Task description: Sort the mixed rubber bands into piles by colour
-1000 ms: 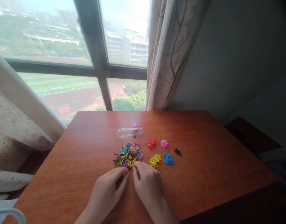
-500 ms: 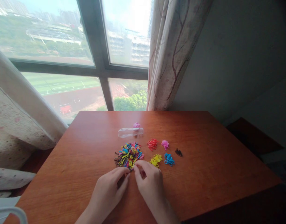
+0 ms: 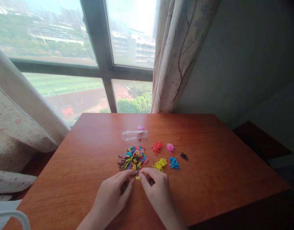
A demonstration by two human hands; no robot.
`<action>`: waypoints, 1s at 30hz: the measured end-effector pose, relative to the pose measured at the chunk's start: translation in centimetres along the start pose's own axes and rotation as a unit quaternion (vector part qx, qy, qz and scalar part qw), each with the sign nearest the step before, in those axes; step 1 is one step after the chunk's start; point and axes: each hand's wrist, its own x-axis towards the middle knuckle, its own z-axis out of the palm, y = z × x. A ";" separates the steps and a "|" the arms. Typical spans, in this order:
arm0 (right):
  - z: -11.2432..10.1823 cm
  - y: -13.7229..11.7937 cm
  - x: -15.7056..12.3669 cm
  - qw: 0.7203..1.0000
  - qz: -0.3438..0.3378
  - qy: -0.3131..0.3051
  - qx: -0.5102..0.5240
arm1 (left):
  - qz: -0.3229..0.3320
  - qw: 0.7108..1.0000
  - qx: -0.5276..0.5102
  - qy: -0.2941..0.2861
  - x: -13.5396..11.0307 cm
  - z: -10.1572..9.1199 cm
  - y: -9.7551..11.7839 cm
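A mixed heap of small coloured rubber bands (image 3: 132, 158) lies on the wooden table (image 3: 209, 179). To its right sit small sorted piles: red (image 3: 156, 147), pink (image 3: 170, 148), yellow (image 3: 160, 164), blue (image 3: 173, 163) and black (image 3: 184, 156). My left hand (image 3: 113, 195) and my right hand (image 3: 156, 190) meet at the heap's near edge, fingertips pinched together. Between the fingertips are a yellow band (image 3: 137, 177) and a dark one.
A clear plastic bag (image 3: 133, 135) with a pink bit at its far side lies beyond the heap. A window and curtains (image 3: 178, 54) stand behind the table. A dark low surface (image 3: 259, 140) is at the right, cushions at the left.
Both hands drew slightly back toward me from the heap, and a yellow band now shows between the pinched fingertips.
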 end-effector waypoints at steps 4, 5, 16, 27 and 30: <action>0.1 -0.1 -0.1 1.000 -0.002 -0.022 0.005 | 0.022 1.000 -0.001 -0.012 0.1 0.0 0.1; 0.1 -0.1 -0.1 1.000 -0.001 -0.024 0.003 | 0.023 1.000 0.002 -0.018 0.1 0.0 0.1; -3.7 2.5 0.4 0.995 0.027 0.060 -0.074 | 0.010 0.999 0.025 -0.027 0.1 0.0 0.1; -6.1 4.3 1.5 0.976 -0.020 0.017 -0.218 | 0.007 0.999 0.030 -0.030 0.1 -0.1 0.1; -5.8 4.1 1.4 0.976 -0.029 0.028 -0.213 | 0.005 0.999 0.032 -0.032 0.1 0.0 0.1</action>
